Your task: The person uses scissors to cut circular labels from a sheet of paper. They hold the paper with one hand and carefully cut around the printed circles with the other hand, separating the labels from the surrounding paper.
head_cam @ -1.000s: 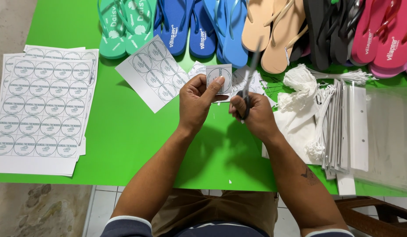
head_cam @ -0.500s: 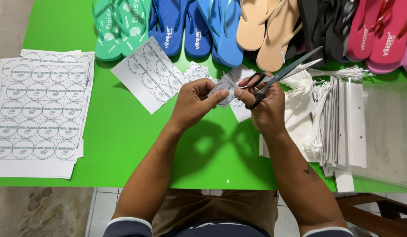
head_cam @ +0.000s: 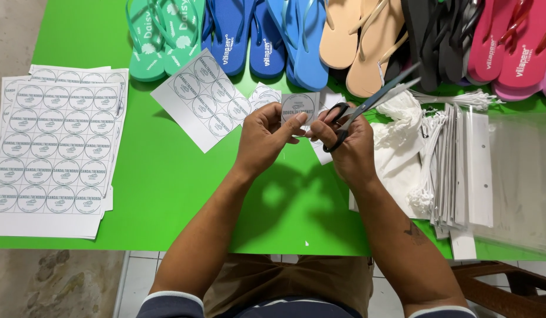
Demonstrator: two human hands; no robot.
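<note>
My left hand (head_cam: 264, 138) pinches a small paper piece printed with a round label (head_cam: 300, 107) over the green table (head_cam: 161, 182). My right hand (head_cam: 347, 142) grips black-handled scissors (head_cam: 373, 102), fingers through the loops, blades pointing up and right, away from the label. Both hands meet near the table's middle. A partly cut sheet of round labels (head_cam: 205, 98) lies just left of my left hand, with small offcuts (head_cam: 264, 94) beside it.
A stack of full label sheets (head_cam: 52, 147) covers the table's left end. Flip-flops line the far edge: green (head_cam: 164, 29), blue (head_cam: 267, 32), tan (head_cam: 361, 41), black (head_cam: 432, 41), pink (head_cam: 511, 44). White cords, card strips (head_cam: 461, 165) and clear plastic bags (head_cam: 520, 176) lie at the right.
The scissors swung from pointing up to pointing up-right, off the paper. The left hand turned the small label piece and now holds it flat toward me.
</note>
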